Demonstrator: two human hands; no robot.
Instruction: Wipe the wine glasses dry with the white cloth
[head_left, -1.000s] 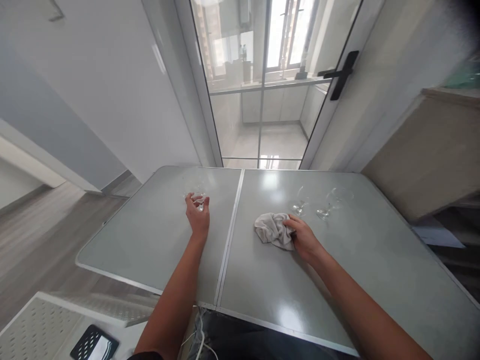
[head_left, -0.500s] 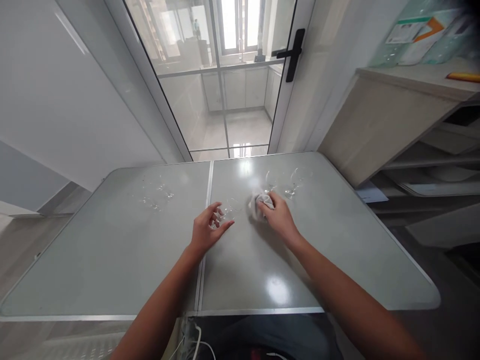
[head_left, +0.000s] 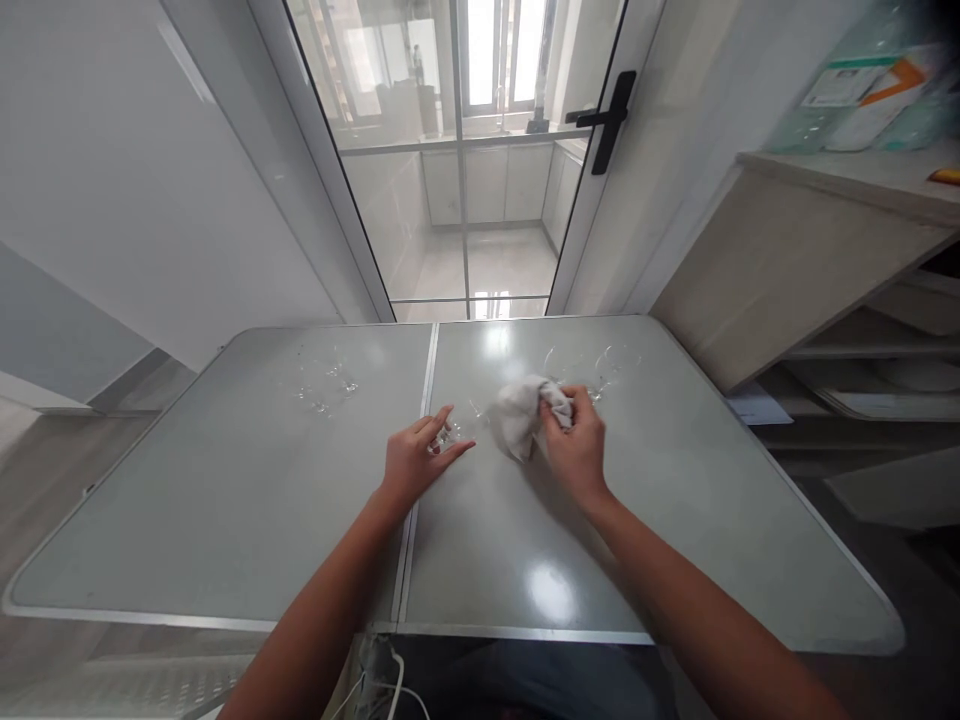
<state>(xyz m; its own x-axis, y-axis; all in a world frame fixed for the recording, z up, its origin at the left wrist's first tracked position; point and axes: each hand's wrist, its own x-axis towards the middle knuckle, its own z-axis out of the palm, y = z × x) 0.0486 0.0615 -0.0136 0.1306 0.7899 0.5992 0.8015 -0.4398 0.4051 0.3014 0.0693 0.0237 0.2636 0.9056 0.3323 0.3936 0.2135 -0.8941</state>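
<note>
My left hand [head_left: 421,448] is near the table's centre seam, its fingers and thumb curved around a transparent glass [head_left: 451,432]. Much of that glass is hard to make out against the grey top. My right hand [head_left: 576,445] pinches a crumpled white cloth [head_left: 519,412], which hangs just right of the glass. Beyond the right hand stand two more clear glasses, the farther right one [head_left: 616,366] partly behind my fingers. At the left of the table is a group of clear glasses [head_left: 322,385], their outlines faint.
The grey table [head_left: 225,500] has a metal rim and a centre seam. Behind it is a glass-paned door [head_left: 480,180] with a black handle [head_left: 613,122]. A wooden shelf unit [head_left: 795,240] with plastic-wrapped bottles [head_left: 862,95] on top borders the right side. White cables [head_left: 396,680] hang at the front edge.
My right hand has lifted slightly and turned, and the cloth now hangs more spread out to its left. The left hand stays at the glass. The view has shifted a little.
</note>
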